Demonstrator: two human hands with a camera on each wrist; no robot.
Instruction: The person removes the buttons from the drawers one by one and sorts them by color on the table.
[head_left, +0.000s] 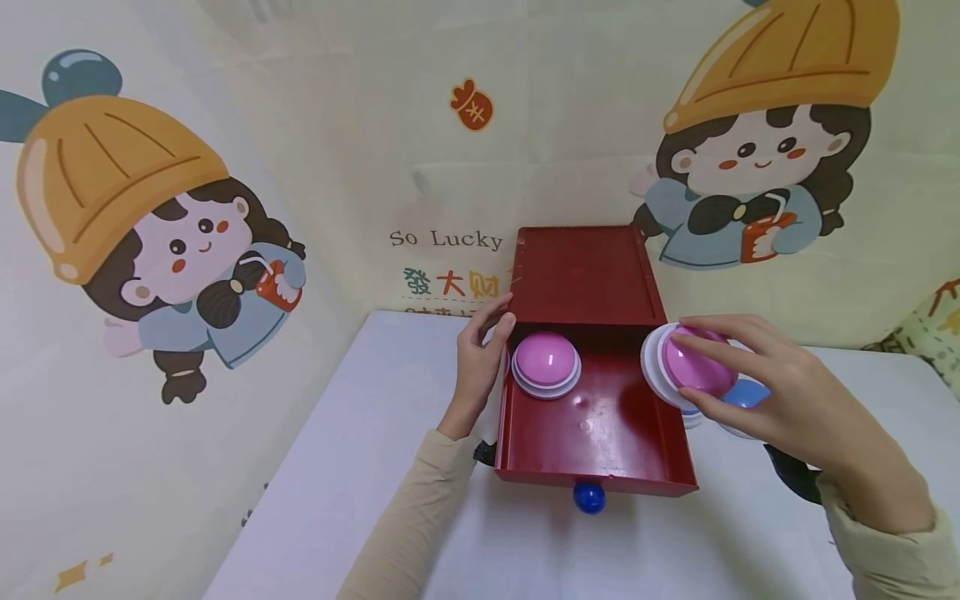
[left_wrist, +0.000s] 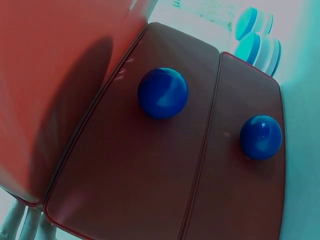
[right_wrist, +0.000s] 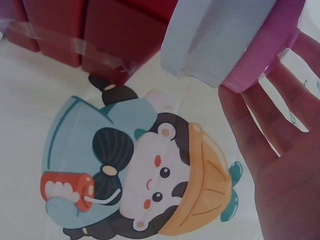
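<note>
My right hand (head_left: 780, 392) pinches a pink dome-shaped button with a white base (head_left: 699, 360), tilted, above the right side of an open red drawer (head_left: 622, 433). In the right wrist view my fingers (right_wrist: 240, 110) meet its pink side. A similar pink button (head_left: 546, 360) sits dome up in the drawer's back left corner. My left hand (head_left: 480, 358) lies along the left side of the red drawer cabinet (head_left: 585, 275), fingers fairly straight. In the left wrist view only its fingertips (left_wrist: 30, 222) show, beside the cabinet.
The open drawer has a blue knob (head_left: 589, 497). Two lower drawer fronts with blue knobs (left_wrist: 163, 93) are shut in the left wrist view. Blue-and-white buttons (head_left: 746, 393) stand on the white table (head_left: 360, 400) right of the cabinet. Behind hangs a cartoon-printed cloth (head_left: 337, 125).
</note>
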